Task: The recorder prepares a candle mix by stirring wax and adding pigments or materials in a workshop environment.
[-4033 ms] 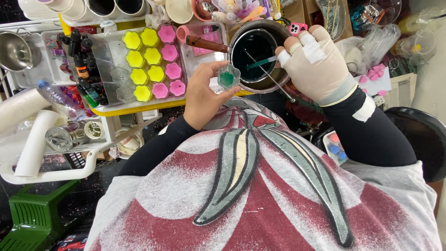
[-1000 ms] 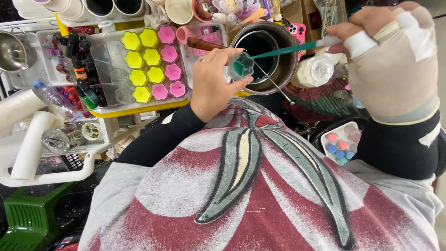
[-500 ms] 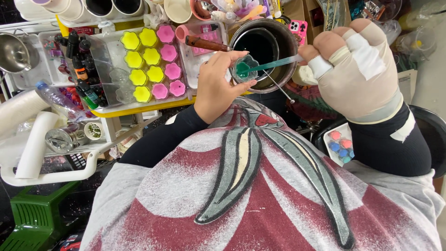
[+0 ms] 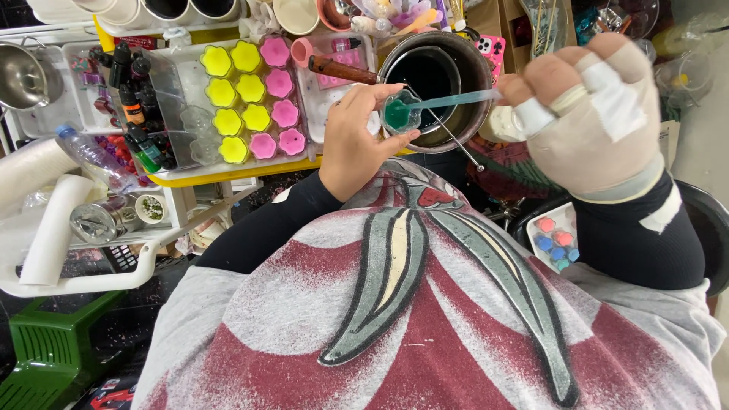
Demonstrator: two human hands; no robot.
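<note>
The right hand [image 4: 588, 125], in a pale glove with white tape, is raised and closed around a teal stick [image 4: 456, 99]. The stick's tip rests in a small green cup [image 4: 399, 114], pinched by the left hand [image 4: 361, 137] before the dark pot [image 4: 437, 76]. Compared with half a second ago, the right hand is slightly lower.

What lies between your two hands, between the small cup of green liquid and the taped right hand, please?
In the head view, a pale blue-green stirring stick spans from the small cup in the left hand to the right hand, above the dark pot.
</note>
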